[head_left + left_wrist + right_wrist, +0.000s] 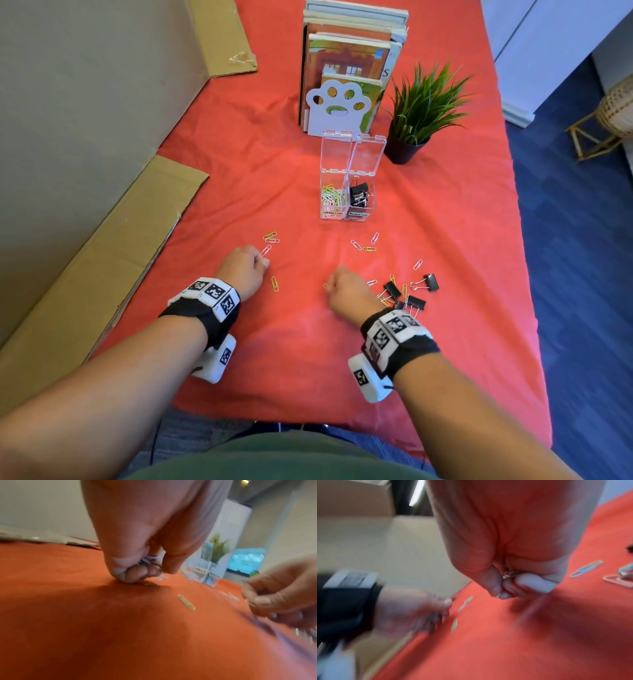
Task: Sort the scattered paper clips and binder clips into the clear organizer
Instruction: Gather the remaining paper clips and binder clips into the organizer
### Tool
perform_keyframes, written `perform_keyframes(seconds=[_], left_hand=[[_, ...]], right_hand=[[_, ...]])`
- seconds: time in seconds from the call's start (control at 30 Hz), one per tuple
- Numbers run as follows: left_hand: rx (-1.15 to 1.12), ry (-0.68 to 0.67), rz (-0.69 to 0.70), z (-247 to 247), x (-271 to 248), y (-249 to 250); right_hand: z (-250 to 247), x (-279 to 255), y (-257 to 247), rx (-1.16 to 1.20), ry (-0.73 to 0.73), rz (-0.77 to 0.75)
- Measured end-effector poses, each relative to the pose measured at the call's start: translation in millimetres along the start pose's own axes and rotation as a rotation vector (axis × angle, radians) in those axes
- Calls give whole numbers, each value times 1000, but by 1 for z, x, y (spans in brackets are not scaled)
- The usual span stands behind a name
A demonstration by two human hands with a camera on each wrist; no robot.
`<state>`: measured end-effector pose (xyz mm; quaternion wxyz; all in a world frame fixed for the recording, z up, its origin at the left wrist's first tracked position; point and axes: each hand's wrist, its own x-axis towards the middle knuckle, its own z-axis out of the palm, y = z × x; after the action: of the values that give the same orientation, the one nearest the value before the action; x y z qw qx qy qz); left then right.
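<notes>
The clear organizer point(347, 192) stands mid-table with both lids up; coloured paper clips fill its left cell and black binder clips its right. My left hand point(245, 270) is curled low on the red cloth, and the left wrist view shows gathered paper clips point(149, 559) in its fist. A pink paper clip point(266, 250) lies just ahead of it and a yellow one point(274, 284) to its right. My right hand point(346, 287) is also curled, holding paper clips point(509, 574). Loose binder clips point(416, 301) and several more paper clips lie right of it.
Upright books in a white paw bookend point(337, 109) and a potted plant point(418, 113) stand behind the organizer. Cardboard sheets point(102, 260) border the table's left side. More paper clips point(364, 245) lie between my hands and the organizer.
</notes>
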<state>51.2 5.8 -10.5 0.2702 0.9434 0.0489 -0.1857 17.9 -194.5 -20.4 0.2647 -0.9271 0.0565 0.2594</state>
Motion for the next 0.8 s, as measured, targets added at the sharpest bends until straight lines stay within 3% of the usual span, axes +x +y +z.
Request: perform_keyframes(seconds=[0.07,0.2,0.3,0.37,0.47,0.53,0.63,0.8], left_hand=[[-270,-75,-93,-2,1,4],[-1029,-219,-290,-12,1,17],[-1149,-180,-366,-18,10,21],[-946,-60,-337,-16,19,20],[-348,114,-150,-16,26,16],[-90,177,-19,-16,28,16],[50,184,69,-11,36,18],[155,145,83,4,45,17]], right_hand=[[-15,5,3,319,4,65],[-44,13,8,1058,2,235],[-62,18,9,1243,6,319],[-65,29,8,1084,43,335],[-65,42,7,368,139,255],[-61,46,9,99,203,232],[-51,48,8,-86,226,184],[-39,51,4,-214,207,166]])
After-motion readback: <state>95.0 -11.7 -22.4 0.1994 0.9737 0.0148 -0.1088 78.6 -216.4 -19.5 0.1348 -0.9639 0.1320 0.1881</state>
